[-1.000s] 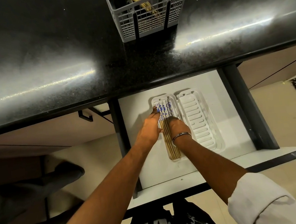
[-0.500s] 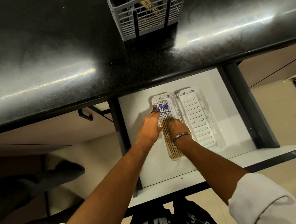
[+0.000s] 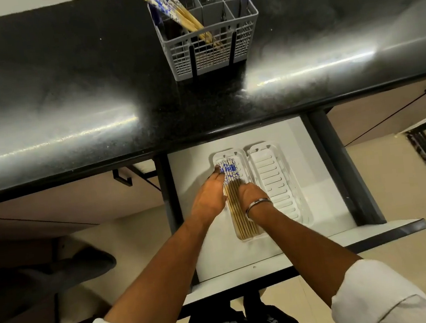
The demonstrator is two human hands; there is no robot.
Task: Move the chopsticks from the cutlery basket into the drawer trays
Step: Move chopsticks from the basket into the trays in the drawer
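Several wooden chopsticks point(image 3: 241, 218) with blue-and-white patterned tops lie side by side in the left white tray point(image 3: 228, 155) of the open drawer point(image 3: 194, 168). My left hand point(image 3: 210, 197) lies flat against their left side, fingers stretched toward the patterned ends. My right hand point(image 3: 252, 192) rests on their right side with its fingers curled down out of sight. The right white tray point(image 3: 274, 181) holds nothing. More chopsticks point(image 3: 178, 12) stand tilted in the grey cutlery basket point(image 3: 211, 53) on the counter.
The black glossy countertop point(image 3: 68, 97) overhangs the back of the drawer. The drawer's front edge point(image 3: 372, 235) juts toward me. A metal bracelet point(image 3: 258, 205) circles my right wrist. A dark shape point(image 3: 73, 268) lies on the floor at lower left.
The view has tilted up, so more of the basket shows. Both hands stay on the chopsticks in the left tray, with barely any shift.
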